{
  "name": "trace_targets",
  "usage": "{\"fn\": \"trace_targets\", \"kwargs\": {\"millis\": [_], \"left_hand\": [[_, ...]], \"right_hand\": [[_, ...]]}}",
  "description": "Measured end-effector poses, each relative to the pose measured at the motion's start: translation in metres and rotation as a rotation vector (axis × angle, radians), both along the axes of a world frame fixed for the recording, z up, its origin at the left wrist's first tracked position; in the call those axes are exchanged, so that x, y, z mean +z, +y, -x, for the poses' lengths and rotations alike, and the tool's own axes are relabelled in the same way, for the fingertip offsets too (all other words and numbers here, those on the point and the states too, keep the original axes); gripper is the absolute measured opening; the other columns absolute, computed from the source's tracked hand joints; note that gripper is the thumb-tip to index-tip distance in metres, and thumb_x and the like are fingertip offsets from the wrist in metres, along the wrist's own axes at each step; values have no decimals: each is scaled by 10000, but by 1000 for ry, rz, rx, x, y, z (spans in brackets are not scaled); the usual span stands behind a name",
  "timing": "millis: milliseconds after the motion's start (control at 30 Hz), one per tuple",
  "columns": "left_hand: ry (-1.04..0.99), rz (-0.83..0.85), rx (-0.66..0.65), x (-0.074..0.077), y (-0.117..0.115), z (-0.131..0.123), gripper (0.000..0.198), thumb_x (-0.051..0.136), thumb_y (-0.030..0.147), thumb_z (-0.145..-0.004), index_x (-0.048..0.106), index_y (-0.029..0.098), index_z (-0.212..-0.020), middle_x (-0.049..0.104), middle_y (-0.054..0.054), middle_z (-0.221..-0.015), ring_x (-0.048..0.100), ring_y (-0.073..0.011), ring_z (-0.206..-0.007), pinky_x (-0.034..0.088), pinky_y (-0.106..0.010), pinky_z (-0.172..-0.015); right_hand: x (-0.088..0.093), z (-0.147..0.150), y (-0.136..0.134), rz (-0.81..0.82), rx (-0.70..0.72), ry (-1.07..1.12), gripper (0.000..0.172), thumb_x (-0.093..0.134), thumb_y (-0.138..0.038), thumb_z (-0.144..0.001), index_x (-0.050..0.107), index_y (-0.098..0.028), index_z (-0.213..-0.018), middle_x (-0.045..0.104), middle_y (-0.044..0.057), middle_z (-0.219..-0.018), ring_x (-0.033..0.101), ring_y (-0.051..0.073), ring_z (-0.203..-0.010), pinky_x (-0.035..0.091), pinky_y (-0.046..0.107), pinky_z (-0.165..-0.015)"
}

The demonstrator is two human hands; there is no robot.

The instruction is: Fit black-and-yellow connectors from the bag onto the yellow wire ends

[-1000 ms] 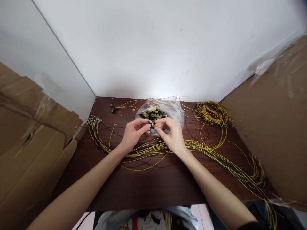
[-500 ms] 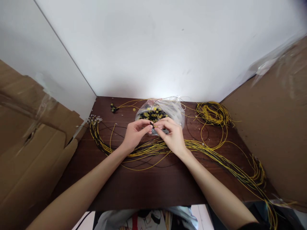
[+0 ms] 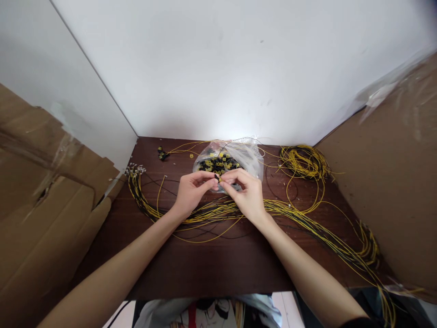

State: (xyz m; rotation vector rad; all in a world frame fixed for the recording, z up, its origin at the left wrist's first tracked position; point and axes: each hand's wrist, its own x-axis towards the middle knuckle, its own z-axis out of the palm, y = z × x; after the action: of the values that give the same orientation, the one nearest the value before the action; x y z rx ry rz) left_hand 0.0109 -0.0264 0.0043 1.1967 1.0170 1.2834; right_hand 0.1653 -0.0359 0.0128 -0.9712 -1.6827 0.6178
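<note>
Between my fingertips is a small black-and-yellow connector [image 3: 217, 178], held in front of the plastic bag. My left hand [image 3: 194, 190] pinches its black side with thumb and forefinger. From the right, the thumb and forefinger of my right hand [image 3: 246, 190] close on its yellow side; fingertips partly hide the piece. Just behind the hands, a clear plastic bag [image 3: 251, 157] lies open, with many black and yellow connectors [image 3: 218, 161] in it. Under both wrists runs a long bundle of yellow and black wires [image 3: 211, 213], its white-tipped ends [image 3: 136, 170] at the left.
A coil of yellow and black wire [image 3: 302, 161] lies at the back right. A few connectors on wires [image 3: 162, 154] sit at the back left. Cardboard [image 3: 44, 196] stands on the left and another cardboard sheet [image 3: 385, 182] on the right. A white wall [image 3: 218, 68] closes the back.
The hands stay nearly in place. The right fingertips have shifted very slightly on the connector; the rest of the table looks the same.
</note>
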Motion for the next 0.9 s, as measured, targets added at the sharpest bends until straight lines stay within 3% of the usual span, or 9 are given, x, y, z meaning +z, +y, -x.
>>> {"fn": "trace_targets", "kwargs": {"millis": [733,900], "left_hand": [[-17,63,-1,3,-4,-4,134,754,218,-629,690,124,-700,676,-21,-615,623,-138,-543,543,-278,-603],[-46,73,-27,5,-2,-4,170,741,236,-656,698,130,-783,679,-20,-636,620,-133,-578,534,-271,-625]], "right_hand": [[-1,1,-1,-55,-20,-112,110,616,-138,-798,673,-214,-742,666,29,-804,634,155,-755,523,306,-700],[0,0,0,-30,-10,-57,51,626,-181,-799,663,-212,-781,651,28,-826,622,150,-755,520,295,-703]]}}
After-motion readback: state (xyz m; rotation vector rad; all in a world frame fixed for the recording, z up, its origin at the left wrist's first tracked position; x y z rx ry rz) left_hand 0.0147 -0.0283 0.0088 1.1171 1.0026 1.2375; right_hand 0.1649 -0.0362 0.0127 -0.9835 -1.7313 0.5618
